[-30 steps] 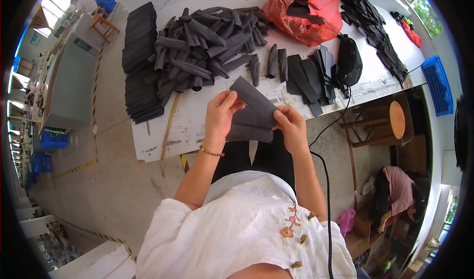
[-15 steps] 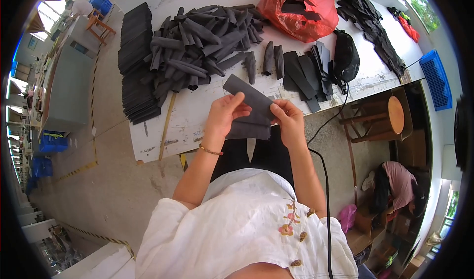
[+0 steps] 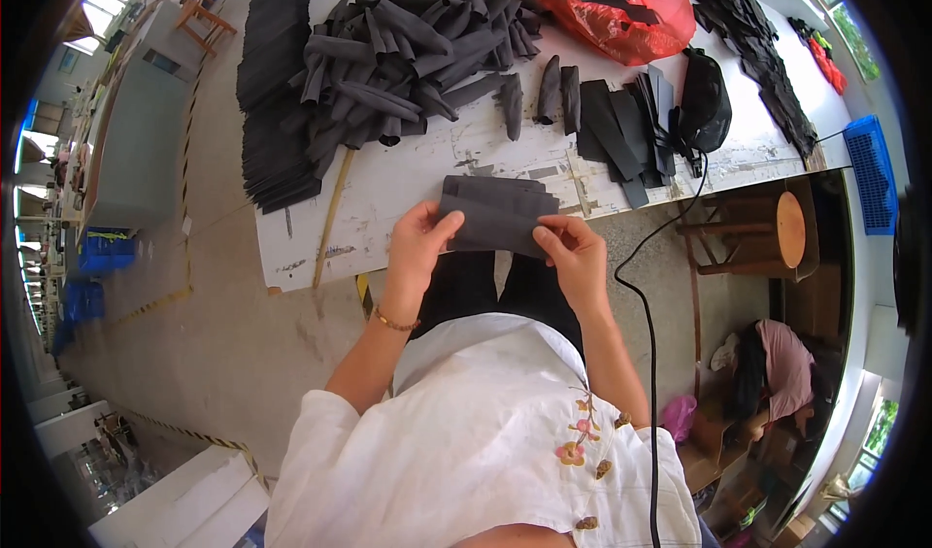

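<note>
Between my hands, a dark grey fabric strip (image 3: 500, 230) is stretched out flat near the table's front edge. My left hand (image 3: 417, 242) pinches its left end, thumb on top. At the right end my right hand (image 3: 575, 253) grips it between thumb and fingers. More dark layers (image 3: 495, 187) show just beyond the strip; whether my fingers hold these too cannot be made out. A large heap of curled dark fabric pieces (image 3: 408, 53) lies farther off to the left, beside a long stack of flat dark pieces (image 3: 274, 92).
A red plastic bag (image 3: 621, 24) with dark pieces stands at the far right of the white table (image 3: 388, 189). Nearer are flat dark strips (image 3: 621, 126) and a black corded device (image 3: 706, 101). Its cable (image 3: 646, 300) hangs past my right arm. A wooden stool (image 3: 791, 230) stands at right.
Both hands have lowered the strip from a tilted position to nearly level, over the other dark layers. My right hand has shifted slightly down and right. The view has shifted too.
</note>
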Available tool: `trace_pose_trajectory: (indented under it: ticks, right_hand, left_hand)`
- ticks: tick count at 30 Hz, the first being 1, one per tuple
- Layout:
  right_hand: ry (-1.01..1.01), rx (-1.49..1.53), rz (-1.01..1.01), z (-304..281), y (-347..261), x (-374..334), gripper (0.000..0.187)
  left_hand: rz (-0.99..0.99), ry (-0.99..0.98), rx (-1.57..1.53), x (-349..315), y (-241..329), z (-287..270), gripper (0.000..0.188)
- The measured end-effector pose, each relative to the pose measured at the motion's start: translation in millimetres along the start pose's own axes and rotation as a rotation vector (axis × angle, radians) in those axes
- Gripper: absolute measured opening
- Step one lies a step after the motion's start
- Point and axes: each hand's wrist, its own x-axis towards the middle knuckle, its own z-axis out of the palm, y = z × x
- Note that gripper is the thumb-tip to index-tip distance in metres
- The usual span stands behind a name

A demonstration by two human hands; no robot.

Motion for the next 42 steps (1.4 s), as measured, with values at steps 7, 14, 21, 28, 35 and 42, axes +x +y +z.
trace_pose_trajectory:
  ticks: [7,14,21,28,35,42]
  right_hand:
    - [0.192,-0.206,-0.167,12,24,1,0.027]
    - [0.368,-0.505,-0.358,-4,8,35,0.018]
    - [0.891,-0.965,-0.612,-24,7,148,0.023]
    - [0.734,-1.463,-0.407,-43,38,181,0.020]
    - [0.461,-1.481,-0.491,-62,34,163,0.013]
    - [0.683,-0.938,-0.623,-74,22,137,0.009]
  left_hand:
    - [0.343,0.328,0.582,-14,-26,14,0.025]
    - [0.588,0.292,0.675,35,20,22,0.016]
    - [0.404,0.014,1.094,175,34,92,0.029]
    - [0.562,0.128,1.224,217,3,100,0.024]
    - [0.662,-0.087,1.036,170,47,100,0.015]
    - [0.616,-0.058,0.670,131,51,86,0.020]
